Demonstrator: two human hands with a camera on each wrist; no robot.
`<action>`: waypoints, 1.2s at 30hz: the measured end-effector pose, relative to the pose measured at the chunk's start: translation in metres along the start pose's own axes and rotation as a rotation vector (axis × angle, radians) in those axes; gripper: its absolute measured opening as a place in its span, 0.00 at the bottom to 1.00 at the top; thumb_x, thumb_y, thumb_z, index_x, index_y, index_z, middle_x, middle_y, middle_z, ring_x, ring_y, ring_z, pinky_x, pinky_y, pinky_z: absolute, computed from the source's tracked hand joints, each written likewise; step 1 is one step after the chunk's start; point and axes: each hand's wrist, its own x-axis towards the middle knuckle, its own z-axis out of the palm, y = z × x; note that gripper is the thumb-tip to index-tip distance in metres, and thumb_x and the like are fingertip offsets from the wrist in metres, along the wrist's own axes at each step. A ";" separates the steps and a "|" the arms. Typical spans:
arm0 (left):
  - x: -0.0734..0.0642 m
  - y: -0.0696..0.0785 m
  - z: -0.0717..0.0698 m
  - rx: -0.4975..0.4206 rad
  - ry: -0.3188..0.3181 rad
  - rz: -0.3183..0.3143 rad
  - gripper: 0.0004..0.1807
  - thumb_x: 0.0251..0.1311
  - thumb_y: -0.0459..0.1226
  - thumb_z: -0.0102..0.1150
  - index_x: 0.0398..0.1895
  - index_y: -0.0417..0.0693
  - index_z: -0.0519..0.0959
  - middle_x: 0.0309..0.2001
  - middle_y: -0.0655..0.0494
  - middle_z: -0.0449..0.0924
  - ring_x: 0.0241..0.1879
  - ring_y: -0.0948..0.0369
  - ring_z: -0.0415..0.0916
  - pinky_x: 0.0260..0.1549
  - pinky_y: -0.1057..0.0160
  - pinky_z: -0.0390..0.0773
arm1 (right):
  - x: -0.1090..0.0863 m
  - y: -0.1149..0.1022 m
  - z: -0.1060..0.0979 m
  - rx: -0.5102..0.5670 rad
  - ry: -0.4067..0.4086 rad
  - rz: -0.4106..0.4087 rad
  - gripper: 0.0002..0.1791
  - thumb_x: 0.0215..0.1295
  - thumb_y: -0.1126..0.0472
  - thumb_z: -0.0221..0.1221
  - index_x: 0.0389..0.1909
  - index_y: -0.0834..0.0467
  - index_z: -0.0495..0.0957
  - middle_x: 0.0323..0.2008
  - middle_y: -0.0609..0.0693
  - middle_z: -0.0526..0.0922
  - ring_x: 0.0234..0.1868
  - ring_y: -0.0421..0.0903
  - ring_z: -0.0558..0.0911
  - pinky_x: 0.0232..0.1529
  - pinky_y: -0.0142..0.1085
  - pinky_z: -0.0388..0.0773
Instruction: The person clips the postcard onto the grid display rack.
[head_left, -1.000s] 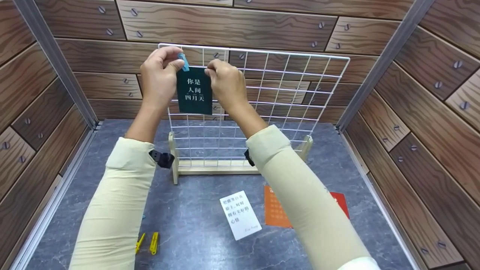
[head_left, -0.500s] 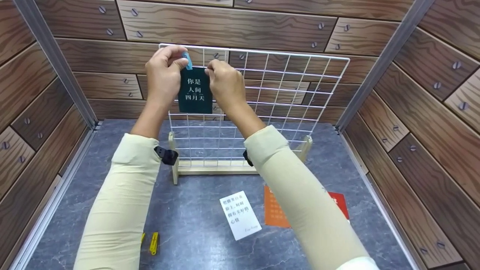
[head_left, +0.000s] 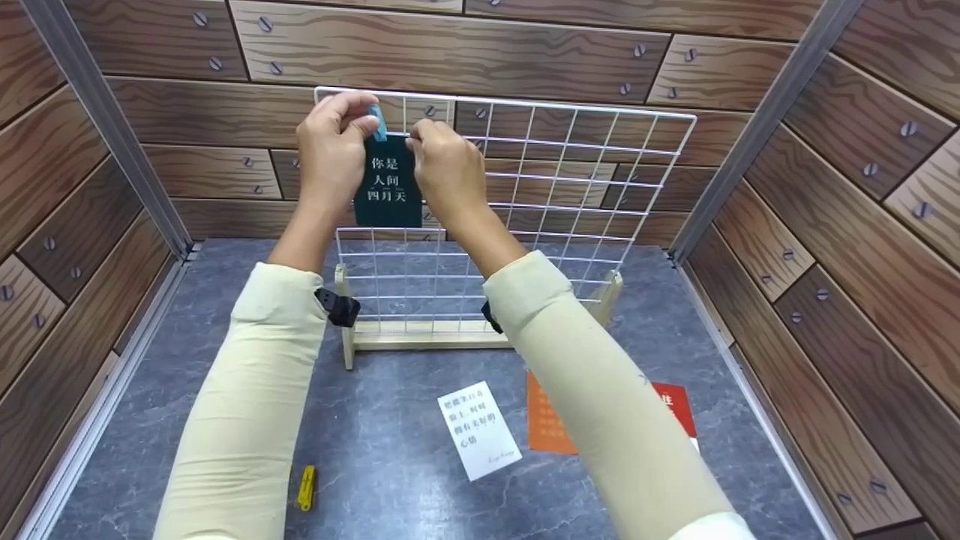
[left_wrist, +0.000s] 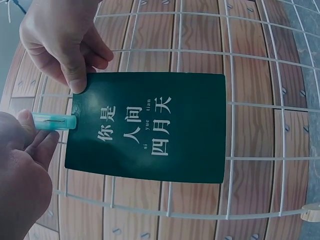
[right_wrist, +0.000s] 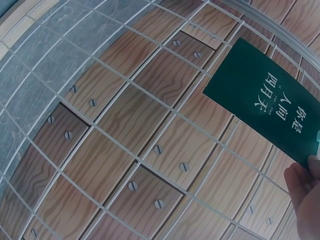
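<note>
A dark green card (head_left: 388,191) with white characters hangs against the upper left of a white wire grid (head_left: 555,180). My left hand (head_left: 330,150) pinches a light blue clothespin (head_left: 377,122) between thumb and fingers; in the left wrist view the clothespin's tip (left_wrist: 70,122) meets the middle of the card's top edge. Whether it also bites on a grid wire I cannot tell. My right hand (head_left: 450,165) pinches the card's upper right corner, which the right wrist view shows beside the thumb (right_wrist: 314,165).
The grid stands in a wooden base (head_left: 431,341). On the grey floor lie a white card (head_left: 480,431), an orange card (head_left: 546,420) and a red card (head_left: 675,405), the last two partly behind my right sleeve. A yellow clothespin (head_left: 306,487) lies beside my left sleeve.
My left hand has moved a little to the right with the blue clothespin, now nearer the middle of the card's top edge. The right hand and card have hardly moved.
</note>
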 end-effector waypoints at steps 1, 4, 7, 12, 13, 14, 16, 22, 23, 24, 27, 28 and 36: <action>0.000 0.000 0.000 0.006 -0.004 0.000 0.10 0.63 0.29 0.63 0.47 0.36 0.85 0.46 0.46 0.83 0.45 0.63 0.81 0.50 0.70 0.80 | 0.000 0.000 0.000 -0.002 0.002 0.001 0.11 0.73 0.55 0.58 0.40 0.58 0.83 0.38 0.51 0.88 0.38 0.49 0.87 0.39 0.42 0.83; 0.000 0.001 -0.001 0.009 -0.026 -0.015 0.11 0.65 0.30 0.62 0.49 0.37 0.84 0.48 0.46 0.82 0.48 0.62 0.81 0.52 0.70 0.80 | 0.000 -0.001 0.000 -0.012 0.011 0.003 0.11 0.73 0.55 0.58 0.40 0.58 0.83 0.37 0.51 0.88 0.37 0.49 0.87 0.38 0.42 0.83; 0.000 0.003 -0.001 0.012 -0.044 -0.034 0.12 0.66 0.30 0.61 0.51 0.38 0.84 0.49 0.45 0.81 0.50 0.60 0.81 0.54 0.69 0.80 | 0.000 -0.002 0.000 -0.038 0.026 0.003 0.10 0.73 0.55 0.58 0.40 0.57 0.83 0.37 0.50 0.88 0.36 0.50 0.87 0.37 0.41 0.84; -0.001 0.004 0.000 0.023 -0.053 -0.037 0.14 0.66 0.31 0.61 0.53 0.39 0.84 0.50 0.45 0.81 0.52 0.59 0.81 0.55 0.69 0.79 | 0.000 -0.003 0.001 -0.114 0.057 -0.004 0.10 0.73 0.54 0.58 0.40 0.56 0.82 0.36 0.50 0.88 0.35 0.50 0.87 0.33 0.42 0.83; -0.001 0.004 0.000 0.024 -0.054 -0.035 0.14 0.66 0.32 0.60 0.53 0.40 0.83 0.51 0.45 0.81 0.52 0.59 0.81 0.56 0.70 0.79 | -0.001 -0.003 0.001 -0.130 0.061 -0.006 0.10 0.73 0.54 0.58 0.40 0.56 0.82 0.36 0.50 0.88 0.35 0.50 0.87 0.32 0.42 0.83; -0.002 0.004 0.000 0.027 -0.054 -0.031 0.15 0.66 0.32 0.60 0.54 0.39 0.83 0.51 0.45 0.81 0.52 0.59 0.81 0.56 0.70 0.79 | -0.001 -0.003 0.001 -0.143 0.063 -0.008 0.10 0.73 0.54 0.58 0.40 0.56 0.82 0.36 0.50 0.88 0.35 0.50 0.87 0.31 0.42 0.83; -0.003 0.004 0.000 0.025 -0.056 -0.028 0.15 0.66 0.33 0.60 0.55 0.39 0.83 0.51 0.44 0.81 0.53 0.59 0.81 0.56 0.70 0.78 | -0.002 -0.004 0.002 -0.160 0.065 -0.012 0.10 0.73 0.54 0.57 0.40 0.56 0.81 0.36 0.50 0.88 0.35 0.50 0.87 0.31 0.42 0.83; -0.005 0.005 -0.002 0.031 -0.059 -0.032 0.16 0.67 0.34 0.60 0.57 0.40 0.82 0.51 0.44 0.81 0.53 0.59 0.81 0.56 0.69 0.78 | -0.003 -0.006 0.002 -0.192 0.068 -0.028 0.10 0.74 0.54 0.57 0.40 0.56 0.81 0.35 0.49 0.88 0.34 0.49 0.87 0.29 0.41 0.83; -0.005 0.006 -0.002 0.032 -0.060 -0.034 0.17 0.67 0.34 0.60 0.57 0.40 0.82 0.52 0.44 0.81 0.53 0.59 0.81 0.56 0.69 0.78 | -0.003 -0.006 0.002 -0.195 0.069 -0.031 0.10 0.74 0.54 0.57 0.40 0.56 0.81 0.35 0.49 0.88 0.33 0.49 0.86 0.28 0.41 0.83; -0.005 0.006 -0.003 0.032 -0.063 -0.042 0.17 0.67 0.34 0.59 0.57 0.41 0.82 0.52 0.45 0.81 0.53 0.59 0.81 0.56 0.69 0.78 | -0.003 -0.006 0.002 -0.198 0.071 -0.034 0.10 0.74 0.54 0.57 0.40 0.56 0.81 0.35 0.49 0.88 0.33 0.49 0.86 0.28 0.41 0.83; -0.006 0.008 -0.003 0.041 -0.071 -0.050 0.18 0.68 0.35 0.59 0.59 0.42 0.81 0.54 0.45 0.81 0.55 0.59 0.80 0.57 0.69 0.78 | -0.004 -0.005 0.002 -0.209 0.079 -0.044 0.10 0.74 0.53 0.56 0.41 0.56 0.81 0.35 0.49 0.88 0.33 0.49 0.86 0.27 0.42 0.83; -0.007 0.009 -0.004 0.044 -0.074 -0.050 0.18 0.69 0.35 0.59 0.60 0.42 0.81 0.54 0.45 0.81 0.55 0.60 0.80 0.57 0.69 0.78 | -0.004 -0.005 0.002 -0.212 0.082 -0.046 0.11 0.74 0.53 0.56 0.41 0.56 0.81 0.35 0.49 0.88 0.33 0.49 0.87 0.27 0.42 0.83; -0.013 0.015 -0.003 0.093 -0.091 -0.079 0.20 0.73 0.37 0.56 0.66 0.43 0.76 0.61 0.48 0.81 0.59 0.63 0.80 0.58 0.70 0.78 | -0.008 -0.002 0.003 -0.205 0.095 -0.054 0.11 0.74 0.52 0.56 0.42 0.55 0.82 0.36 0.48 0.89 0.35 0.48 0.87 0.29 0.41 0.84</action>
